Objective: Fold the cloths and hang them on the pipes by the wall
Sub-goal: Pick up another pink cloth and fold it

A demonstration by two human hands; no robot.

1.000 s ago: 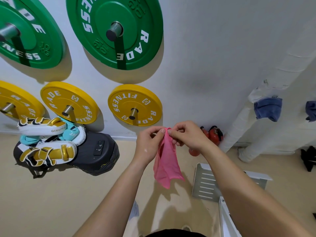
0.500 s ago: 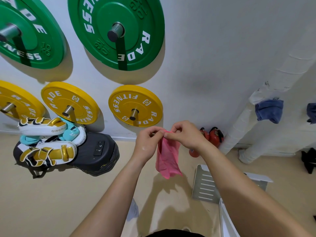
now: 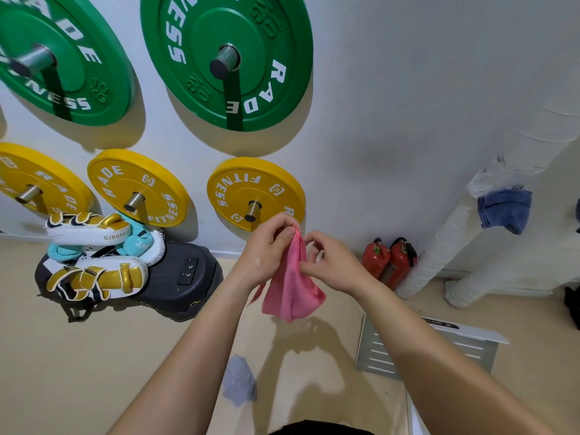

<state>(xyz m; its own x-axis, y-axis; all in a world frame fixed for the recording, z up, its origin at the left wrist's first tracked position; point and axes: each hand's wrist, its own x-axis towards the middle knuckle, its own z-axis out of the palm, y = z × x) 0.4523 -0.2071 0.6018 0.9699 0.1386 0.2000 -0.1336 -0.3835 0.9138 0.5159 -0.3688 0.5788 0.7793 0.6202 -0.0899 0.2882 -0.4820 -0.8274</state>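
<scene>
While the pink cloth hangs in mid-air before the wall, the left hand pinches its top edge with thumb and curled fingers. The right hand pinches the cloth just beside and slightly lower. Well to the right, a blue cloth drapes over a white pipe. A grey cloth lies on the floor.
</scene>
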